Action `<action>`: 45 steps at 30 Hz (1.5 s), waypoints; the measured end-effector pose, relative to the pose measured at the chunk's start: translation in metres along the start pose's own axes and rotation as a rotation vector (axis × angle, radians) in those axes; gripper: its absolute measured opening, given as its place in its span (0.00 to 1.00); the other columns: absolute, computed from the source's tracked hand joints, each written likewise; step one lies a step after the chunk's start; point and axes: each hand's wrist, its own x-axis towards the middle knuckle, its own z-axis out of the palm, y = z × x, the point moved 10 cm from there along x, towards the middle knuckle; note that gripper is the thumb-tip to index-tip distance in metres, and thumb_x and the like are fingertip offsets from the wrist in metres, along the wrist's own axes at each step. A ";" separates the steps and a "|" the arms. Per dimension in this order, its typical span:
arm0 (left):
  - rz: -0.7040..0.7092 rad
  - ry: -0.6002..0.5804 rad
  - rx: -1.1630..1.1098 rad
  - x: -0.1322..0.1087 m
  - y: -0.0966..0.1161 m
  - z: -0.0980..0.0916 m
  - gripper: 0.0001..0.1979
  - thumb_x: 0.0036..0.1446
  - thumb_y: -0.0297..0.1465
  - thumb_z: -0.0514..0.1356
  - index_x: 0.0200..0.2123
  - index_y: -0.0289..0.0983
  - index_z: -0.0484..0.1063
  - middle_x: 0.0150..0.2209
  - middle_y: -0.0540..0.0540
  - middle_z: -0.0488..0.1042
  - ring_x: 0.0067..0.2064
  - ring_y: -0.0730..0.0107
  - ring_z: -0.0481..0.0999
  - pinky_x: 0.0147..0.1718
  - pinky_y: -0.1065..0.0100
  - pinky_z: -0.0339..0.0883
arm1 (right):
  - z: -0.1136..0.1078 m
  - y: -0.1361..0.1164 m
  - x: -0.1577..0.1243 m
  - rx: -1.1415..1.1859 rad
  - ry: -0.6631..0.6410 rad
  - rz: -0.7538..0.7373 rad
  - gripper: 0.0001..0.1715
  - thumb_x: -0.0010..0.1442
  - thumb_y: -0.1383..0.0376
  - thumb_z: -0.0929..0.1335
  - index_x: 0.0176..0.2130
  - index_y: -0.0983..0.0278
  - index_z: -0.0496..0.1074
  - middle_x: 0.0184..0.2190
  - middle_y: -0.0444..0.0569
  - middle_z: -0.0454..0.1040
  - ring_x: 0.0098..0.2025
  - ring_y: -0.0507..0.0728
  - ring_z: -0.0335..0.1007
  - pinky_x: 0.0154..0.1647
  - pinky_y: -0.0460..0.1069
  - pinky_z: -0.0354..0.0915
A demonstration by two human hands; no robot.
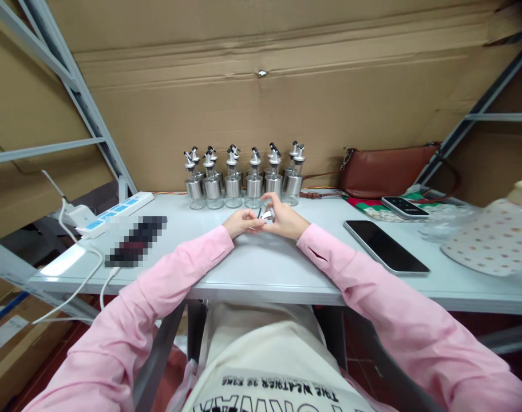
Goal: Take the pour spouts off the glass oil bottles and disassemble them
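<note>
Over the table, in front of the bottles, my left hand (242,222) and my right hand (285,218) meet with their fingertips together. Between them is a small white piece (267,215) with a thin dark part beside it, too small to name. Fingers of both hands are closed about it, and part of it is hidden. Just behind stand several glass oil bottles (253,186) in rows, each with a metal sleeve and a pour spout with a black lever. Neither hand seems to hold a bottle.
A white power strip (115,214) with a plugged charger (79,216) and a blurred-out phone-like thing (136,241) lie left. On the right are a phone (385,246), a smaller black-faced device (404,207), a brown bag (385,171) and a dotted cloth item (493,237). Cardboard backs the table (269,272).
</note>
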 end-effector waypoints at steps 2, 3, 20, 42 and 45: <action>0.004 -0.021 -0.054 -0.001 0.003 0.003 0.22 0.40 0.44 0.66 0.26 0.32 0.63 0.25 0.49 0.74 0.25 0.74 0.74 0.27 0.72 0.67 | -0.001 -0.001 0.000 0.030 -0.001 0.007 0.34 0.45 0.58 0.69 0.47 0.65 0.52 0.27 0.43 0.68 0.21 0.49 0.62 0.26 0.46 0.60; 0.003 -0.036 -0.081 -0.001 0.004 0.004 0.22 0.43 0.45 0.64 0.28 0.33 0.63 0.26 0.49 0.74 0.25 0.74 0.74 0.27 0.71 0.67 | -0.001 -0.002 0.000 0.047 -0.004 0.007 0.34 0.45 0.57 0.69 0.47 0.65 0.52 0.27 0.43 0.68 0.21 0.49 0.62 0.26 0.45 0.60; -0.009 -0.254 -0.123 -0.003 -0.006 0.029 0.30 0.44 0.54 0.58 0.34 0.30 0.69 0.26 0.42 0.76 0.26 0.69 0.75 0.33 0.67 0.67 | 0.002 -0.001 -0.001 0.092 -0.018 0.012 0.35 0.44 0.60 0.70 0.47 0.64 0.52 0.24 0.39 0.67 0.19 0.49 0.64 0.24 0.45 0.60; 0.180 0.013 -0.026 0.000 0.019 -0.002 0.23 0.34 0.41 0.69 0.28 0.31 0.67 0.28 0.50 0.70 0.30 0.76 0.69 0.31 0.69 0.67 | 0.003 0.002 0.000 0.019 -0.013 -0.002 0.36 0.44 0.56 0.70 0.48 0.65 0.53 0.30 0.46 0.70 0.22 0.50 0.63 0.27 0.46 0.59; 0.156 0.035 -0.045 -0.001 0.016 -0.002 0.25 0.30 0.42 0.70 0.27 0.31 0.67 0.26 0.52 0.70 0.27 0.78 0.68 0.28 0.72 0.65 | 0.002 0.003 0.000 0.008 -0.010 0.006 0.39 0.42 0.55 0.71 0.48 0.65 0.52 0.31 0.45 0.70 0.22 0.49 0.63 0.28 0.46 0.60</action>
